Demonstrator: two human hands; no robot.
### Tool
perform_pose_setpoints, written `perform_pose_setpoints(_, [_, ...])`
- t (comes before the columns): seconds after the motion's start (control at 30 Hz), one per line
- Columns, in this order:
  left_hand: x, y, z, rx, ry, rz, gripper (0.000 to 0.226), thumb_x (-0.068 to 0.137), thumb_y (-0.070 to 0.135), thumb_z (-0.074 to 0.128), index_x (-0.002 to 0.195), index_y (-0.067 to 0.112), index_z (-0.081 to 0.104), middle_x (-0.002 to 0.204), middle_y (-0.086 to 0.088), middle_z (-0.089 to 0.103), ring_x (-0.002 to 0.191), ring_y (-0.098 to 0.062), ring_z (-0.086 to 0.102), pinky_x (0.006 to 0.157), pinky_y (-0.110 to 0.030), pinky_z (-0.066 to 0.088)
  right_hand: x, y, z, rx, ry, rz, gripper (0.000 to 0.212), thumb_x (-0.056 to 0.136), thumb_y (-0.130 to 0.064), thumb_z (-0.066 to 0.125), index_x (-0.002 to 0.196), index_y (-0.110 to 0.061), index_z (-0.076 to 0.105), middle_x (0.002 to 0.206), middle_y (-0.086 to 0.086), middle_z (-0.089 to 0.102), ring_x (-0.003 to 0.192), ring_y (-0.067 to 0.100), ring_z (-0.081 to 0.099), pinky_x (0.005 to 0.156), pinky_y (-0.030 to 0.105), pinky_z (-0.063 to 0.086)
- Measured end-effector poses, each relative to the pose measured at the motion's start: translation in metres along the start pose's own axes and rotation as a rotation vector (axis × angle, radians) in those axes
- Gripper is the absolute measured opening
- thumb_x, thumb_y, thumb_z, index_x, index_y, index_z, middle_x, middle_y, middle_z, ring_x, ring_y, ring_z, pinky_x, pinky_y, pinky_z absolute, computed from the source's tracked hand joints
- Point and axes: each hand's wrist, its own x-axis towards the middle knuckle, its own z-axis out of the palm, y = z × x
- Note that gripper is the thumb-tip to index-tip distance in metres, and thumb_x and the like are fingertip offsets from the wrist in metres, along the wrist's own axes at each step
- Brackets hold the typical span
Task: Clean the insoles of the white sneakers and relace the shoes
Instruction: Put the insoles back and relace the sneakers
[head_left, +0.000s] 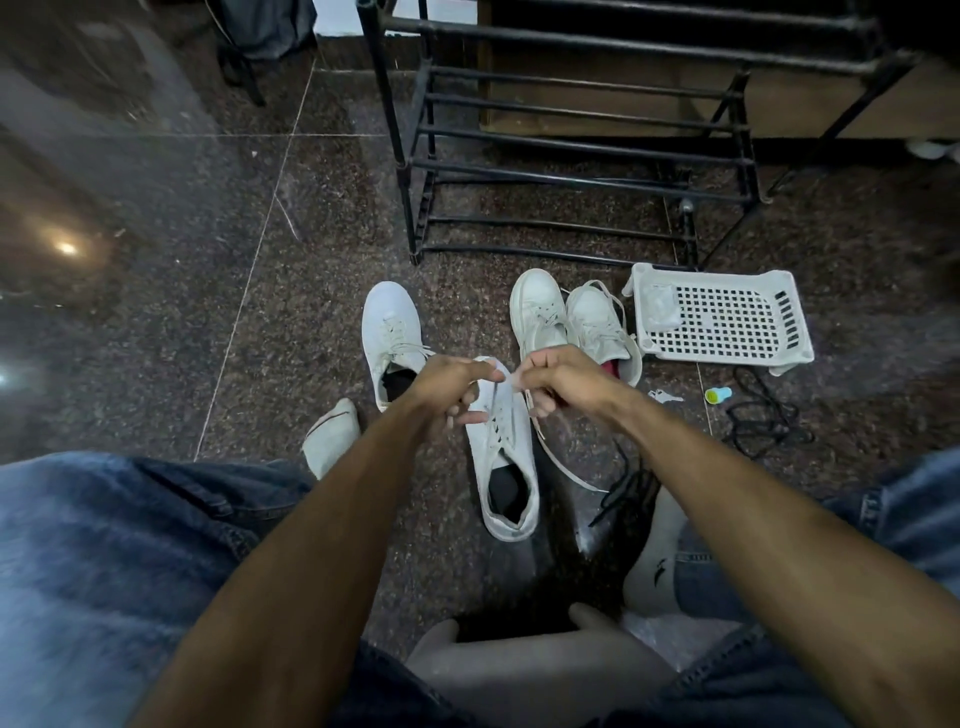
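— Four white sneakers lay on the dark speckled stone floor (291, 322); how far had relacing gone?

— The left hand (448, 385) and right hand (563, 382) each pinched an end of the white lace (500, 385) over the toe of the nearest white low-top sneaker (501, 457), between the knees. Its lower eyelets looked threaded; tying remained.

— And the insoles?

— Inside the shoes only dark linings showed, so cleaning could not be judged. The fingertips blurred; the grip was probably a pinch.

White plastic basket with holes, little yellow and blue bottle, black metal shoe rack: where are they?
White plastic basket (727, 317): head view, holed base.
Yellow and blue bottle (719, 395): head view, body.
Black metal shoe rack (571, 176): head view, lower bar.
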Motion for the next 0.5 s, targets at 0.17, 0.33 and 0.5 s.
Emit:
perform_pose_setpoints(0.17, [-0.017,0.018,0.021,0.149,-0.104,0.036,0.039,0.096,0.035,0.050,0.095,0.000,0.069,0.050,-0.005,0.044,0.031,-0.009,0.023,0.068,-0.039,0.060,-0.001,-0.025,0.002,0.149,0.104,-0.166,0.032,0.098,-0.013,0.051,0.070,0.002,0.059,0.041,0.008,0.042,0.037,0.015,0.043,0.053,0.029,0.045])
perform_pose_setpoints(0.33, [-0.036,0.046,0.025,0.286,-0.116,0.191,0.037,0.093,0.029,0.056,0.071,0.001,0.064,0.051,-0.011,0.053,0.031,-0.014,0.036,0.060,-0.035,0.053,0.004,-0.005,0.007,0.056,0.187,0.105,0.039,0.098,-0.033,0.046,0.073,-0.008,0.062,0.061,0.013,0.054,0.048,0.021,0.049,0.050,0.030,0.046])
perform_pose_setpoints(0.5, [-0.050,0.068,0.026,0.452,-0.220,0.362,0.035,0.091,0.022,0.063,0.063,0.002,0.069,0.061,-0.017,0.063,0.043,-0.019,0.047,0.045,-0.018,0.039,0.005,0.010,0.012,-0.106,-0.176,0.436,0.060,0.096,-0.052,0.025,0.090,-0.007,0.065,0.059,0.004,0.052,0.052,0.016,0.056,0.074,0.042,0.057])
